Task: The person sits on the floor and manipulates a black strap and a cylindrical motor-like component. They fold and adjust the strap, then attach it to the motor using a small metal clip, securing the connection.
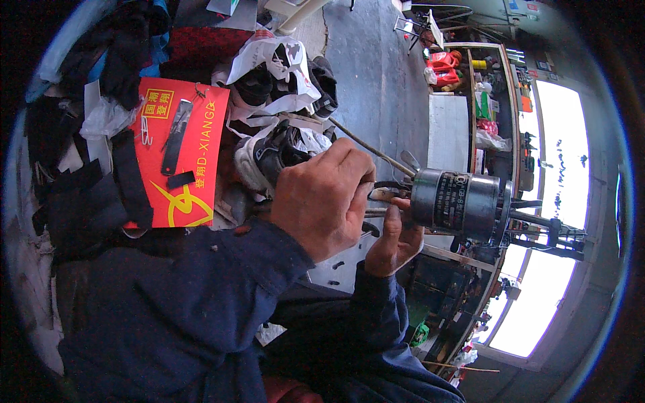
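My left hand (pixel 324 201) is closed, its fingers curled in a pinch at the end of a metal machine with a silver cylinder (pixel 463 205). Just to its right, my right hand (pixel 393 242) has its thumb up and its fingers bent close under the near end of the cylinder. Between the two hands sits a small dark and pale piece (pixel 384 192), too hidden to name. What either hand grips is covered by the fingers. A black-and-white sneaker (pixel 269 158) lies right behind my left hand.
At left, a red cardboard sheet (pixel 201 114) carries a dark flat blade (pixel 177 138) and a small black patch (pixel 180 180). Black material scraps (pixel 91 208) lie beside it. More shoes (pixel 324 87) lie farther back. Shelving (pixel 507 101) with red bottles (pixel 443 68) stands at right.
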Action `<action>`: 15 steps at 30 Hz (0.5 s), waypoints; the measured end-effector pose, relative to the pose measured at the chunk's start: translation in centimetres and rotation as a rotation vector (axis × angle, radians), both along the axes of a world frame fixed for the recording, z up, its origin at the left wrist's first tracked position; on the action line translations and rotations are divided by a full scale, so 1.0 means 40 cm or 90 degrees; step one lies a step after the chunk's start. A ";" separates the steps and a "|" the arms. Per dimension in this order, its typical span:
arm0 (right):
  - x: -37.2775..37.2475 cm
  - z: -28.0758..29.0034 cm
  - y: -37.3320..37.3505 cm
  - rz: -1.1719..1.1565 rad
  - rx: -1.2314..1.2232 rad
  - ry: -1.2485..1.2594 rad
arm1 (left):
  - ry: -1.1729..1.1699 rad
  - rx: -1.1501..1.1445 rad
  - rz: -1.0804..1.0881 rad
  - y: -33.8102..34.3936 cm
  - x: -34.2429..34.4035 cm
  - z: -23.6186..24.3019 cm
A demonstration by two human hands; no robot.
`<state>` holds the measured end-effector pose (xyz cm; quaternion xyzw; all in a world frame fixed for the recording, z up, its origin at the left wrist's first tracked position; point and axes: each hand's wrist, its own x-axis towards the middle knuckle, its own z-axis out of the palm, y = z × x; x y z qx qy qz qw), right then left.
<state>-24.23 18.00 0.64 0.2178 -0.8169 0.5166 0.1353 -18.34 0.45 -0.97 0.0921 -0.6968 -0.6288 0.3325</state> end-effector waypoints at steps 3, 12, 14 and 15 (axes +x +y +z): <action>-0.003 -0.002 0.005 0.010 -0.007 -0.008 | -0.005 -0.004 -0.005 -0.003 0.003 0.002; -0.004 -0.003 0.011 0.020 -0.003 -0.011 | -0.003 -0.009 0.002 -0.001 0.001 0.001; -0.002 -0.003 0.005 0.020 -0.022 -0.006 | -0.001 -0.007 0.004 0.000 0.001 0.001; 0.000 -0.004 0.002 0.008 -0.013 -0.009 | 0.001 -0.008 0.006 0.000 0.001 0.001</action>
